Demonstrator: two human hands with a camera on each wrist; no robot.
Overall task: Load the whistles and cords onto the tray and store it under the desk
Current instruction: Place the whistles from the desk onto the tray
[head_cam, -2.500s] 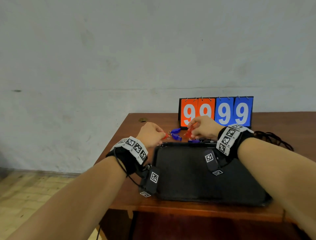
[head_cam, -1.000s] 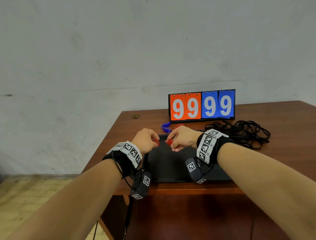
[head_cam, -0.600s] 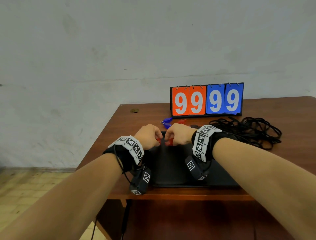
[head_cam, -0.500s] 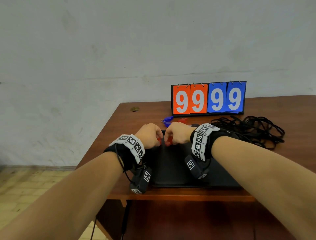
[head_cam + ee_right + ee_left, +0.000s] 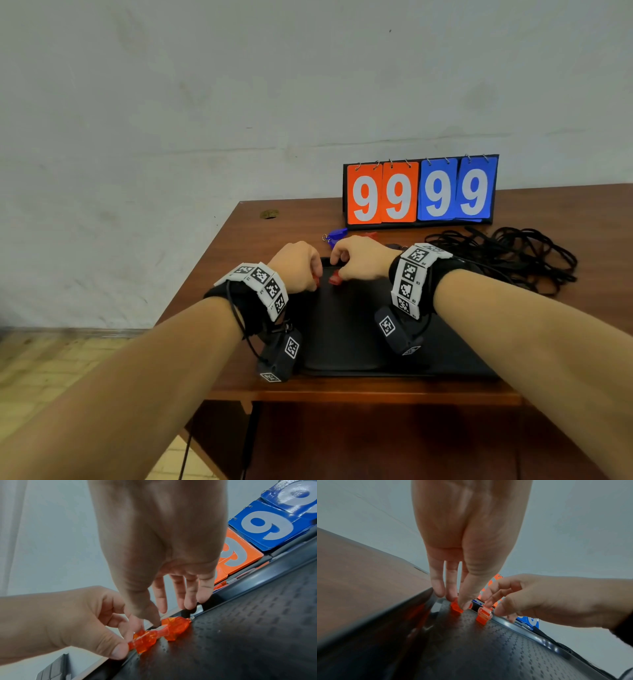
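A black tray (image 5: 342, 329) lies on the desk's front left part. My left hand (image 5: 313, 279) and right hand (image 5: 337, 270) meet over its far left corner. In the left wrist view my left hand (image 5: 458, 601) pinches an orange whistle (image 5: 456, 607) whose lower edge touches the tray (image 5: 488, 649). My right hand (image 5: 161, 615) pinches a second orange whistle (image 5: 176, 627), which also rests on the tray (image 5: 240, 635). Behind the tray lie a blue whistle (image 5: 337, 234) and a red whistle (image 5: 370, 235). A heap of black cords (image 5: 507, 257) sits to the right.
A flip scoreboard (image 5: 421, 192) showing 99 99 stands at the back of the wooden desk (image 5: 260, 246), against the wall. The desk's left edge runs close to the tray, with tiled floor (image 5: 51, 370) below it. A dark space shows under the desk front.
Both hands have come back from the whistles behind the tray, each with an orange whistle, and lowered them onto the tray's far left corner. Over the last half second they hardly moved.
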